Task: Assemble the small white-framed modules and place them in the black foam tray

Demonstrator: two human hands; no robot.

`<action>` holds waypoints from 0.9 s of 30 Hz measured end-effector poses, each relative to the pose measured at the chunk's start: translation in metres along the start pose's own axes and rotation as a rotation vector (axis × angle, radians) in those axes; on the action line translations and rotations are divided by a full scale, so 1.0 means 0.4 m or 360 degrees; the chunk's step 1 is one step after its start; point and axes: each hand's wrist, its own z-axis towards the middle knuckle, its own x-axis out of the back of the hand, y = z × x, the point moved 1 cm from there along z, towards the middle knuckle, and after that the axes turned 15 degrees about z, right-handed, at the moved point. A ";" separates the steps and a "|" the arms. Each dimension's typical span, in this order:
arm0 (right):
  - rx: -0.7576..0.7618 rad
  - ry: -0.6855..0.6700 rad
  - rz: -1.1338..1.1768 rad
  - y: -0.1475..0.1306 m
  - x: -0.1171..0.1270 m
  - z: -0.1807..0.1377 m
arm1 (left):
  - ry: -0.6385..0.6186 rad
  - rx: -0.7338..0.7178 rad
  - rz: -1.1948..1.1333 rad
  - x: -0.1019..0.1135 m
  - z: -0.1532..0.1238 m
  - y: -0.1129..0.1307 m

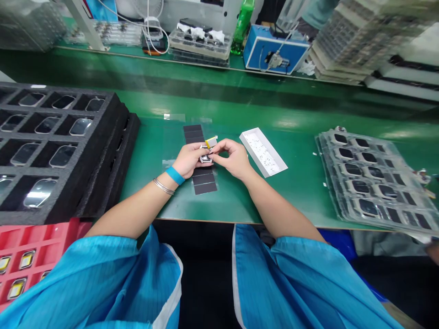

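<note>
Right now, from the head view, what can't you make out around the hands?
Head view only:
- small metal part: the fingers of the left hand and right hand hide most of it, so its shape and which hand grips it are unclear.
- black strips: middle hidden under the left hand.
- white tray: contents too small to identify.
- red tray: cut off by the left edge, partly hidden by the blue sleeve.

Green workbench (219,107) with foam tray (106,155), black strips (205,182)

Electronics workshop | green workbench (291,205) | foam device trays (99,183) | small electronic part (206,158)
</note>
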 end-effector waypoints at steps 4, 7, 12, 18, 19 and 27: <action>0.0029 -0.0065 0.0008 0.002 0.001 0.000 | -0.0007 -0.0007 0.0004 0.001 0.002 -0.003; 0.0019 -0.0069 0.0000 0.004 0.003 -0.001 | 0.0000 -0.0005 -0.0008 0.001 0.003 -0.005; -0.0034 -0.0082 -0.0004 0.006 0.004 -0.001 | 0.0018 -0.0003 -0.0017 0.000 0.003 -0.004; -0.0032 -0.0056 -0.0018 0.010 0.003 -0.001 | 0.0052 0.0007 -0.0018 -0.002 0.004 -0.003; -0.0024 -0.0044 -0.0039 0.010 0.003 -0.001 | 0.0053 0.0008 -0.0026 -0.002 0.004 -0.003; 0.0088 -0.0073 -0.0504 -0.024 -0.017 -0.014 | 0.0066 -0.0039 -0.0044 -0.002 0.002 -0.006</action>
